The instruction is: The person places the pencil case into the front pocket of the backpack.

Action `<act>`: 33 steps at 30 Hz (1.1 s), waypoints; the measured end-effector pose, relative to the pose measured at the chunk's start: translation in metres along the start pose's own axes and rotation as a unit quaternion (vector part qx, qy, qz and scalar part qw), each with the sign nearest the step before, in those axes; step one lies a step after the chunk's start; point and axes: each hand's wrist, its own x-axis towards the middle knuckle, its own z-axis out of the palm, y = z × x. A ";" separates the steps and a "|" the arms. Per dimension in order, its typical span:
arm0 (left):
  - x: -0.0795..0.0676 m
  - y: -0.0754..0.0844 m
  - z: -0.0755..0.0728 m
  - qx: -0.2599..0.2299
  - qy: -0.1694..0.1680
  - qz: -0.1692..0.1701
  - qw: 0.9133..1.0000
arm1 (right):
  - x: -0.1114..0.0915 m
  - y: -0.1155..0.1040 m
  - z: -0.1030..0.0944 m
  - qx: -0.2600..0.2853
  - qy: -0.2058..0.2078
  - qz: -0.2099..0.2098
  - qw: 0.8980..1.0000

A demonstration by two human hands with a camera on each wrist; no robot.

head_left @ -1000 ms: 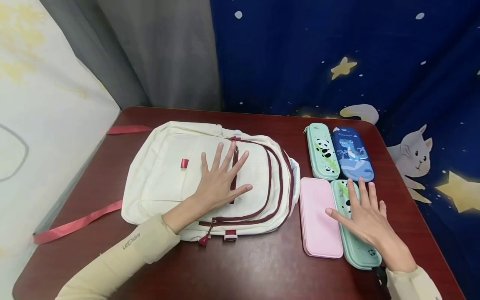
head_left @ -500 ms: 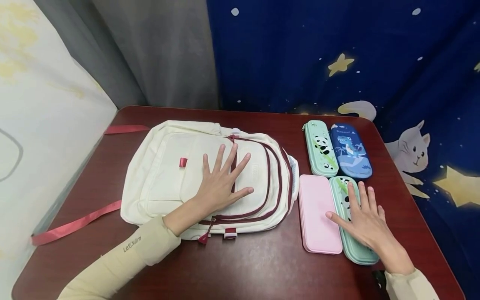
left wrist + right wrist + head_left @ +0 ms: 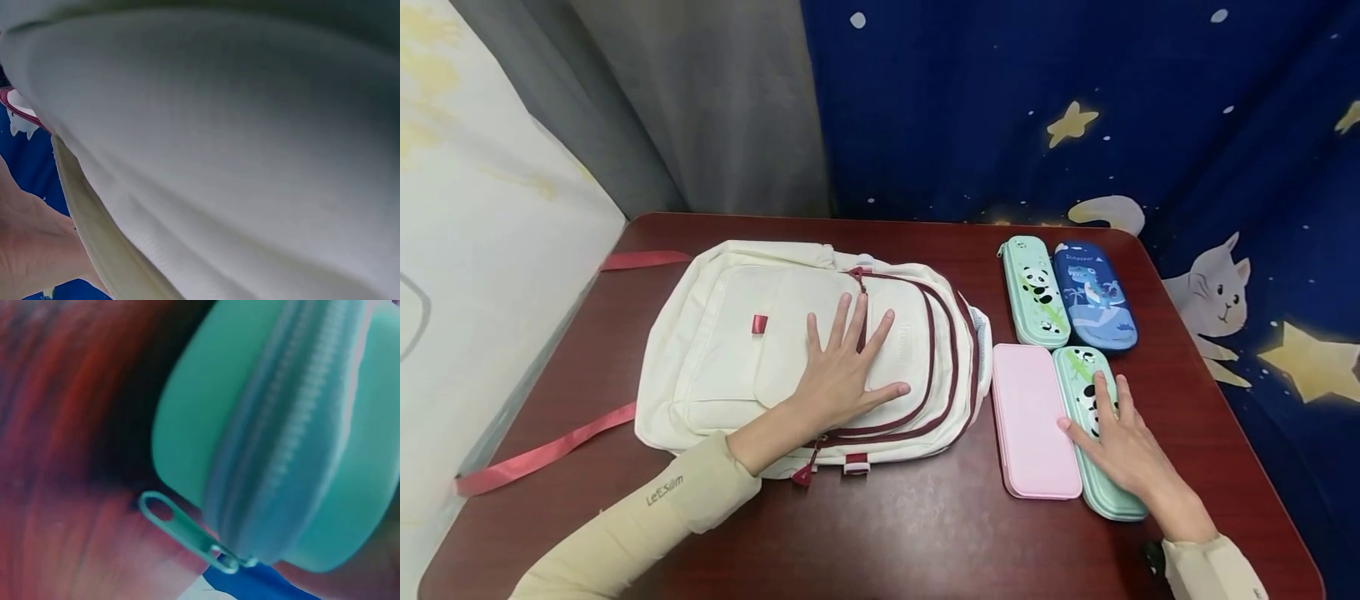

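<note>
A cream backpack [image 3: 722, 350] with dark red zips lies flat on the table in the head view. My left hand [image 3: 838, 371] rests spread on its front, fingers straight. In the left wrist view pale fabric fills most of the picture, with part of the left hand [image 3: 37, 250] at the lower left. On the right, my right hand [image 3: 1131, 454] lies over the nearer green panda pencil case [image 3: 1108, 492], thumb near its left edge and two fingers extended over its top. The other fingers are mostly hidden. The right wrist view shows the case's zip and pull tab [image 3: 181, 528] close up.
A pink pencil case [image 3: 1037, 425] lies left of the green one. Behind them are another green panda case [image 3: 1036, 292] and a blue dinosaur case [image 3: 1096, 296]. Red straps [image 3: 550, 454] trail left across the dark red table [image 3: 910, 533]. Curtains hang behind.
The right hand's outer fingers have drawn in and now show less, while it stays over the green pencil case. The left hand stays on the backpack. The head view has shifted slightly.
</note>
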 end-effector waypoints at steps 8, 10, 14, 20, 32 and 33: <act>-0.002 0.008 0.009 0.018 -0.007 0.058 0.998 | -0.001 0.004 0.002 0.010 0.010 0.007 1.000; -0.002 0.010 0.012 0.021 -0.008 0.085 0.996 | 0.000 0.004 0.002 0.010 0.013 0.007 1.000; 0.000 0.012 0.018 0.033 -0.010 0.137 0.990 | 0.000 0.005 0.000 0.010 0.029 0.001 1.000; -0.002 0.010 0.022 0.064 -0.002 0.162 0.985 | 0.000 0.006 0.001 0.008 0.039 -0.004 0.999; -0.007 0.016 0.024 0.075 0.017 0.179 0.981 | -0.005 0.008 0.005 0.008 0.043 0.000 0.999; -0.007 0.016 0.024 0.074 0.019 0.185 0.980 | -0.006 0.009 0.006 0.010 0.043 0.001 0.999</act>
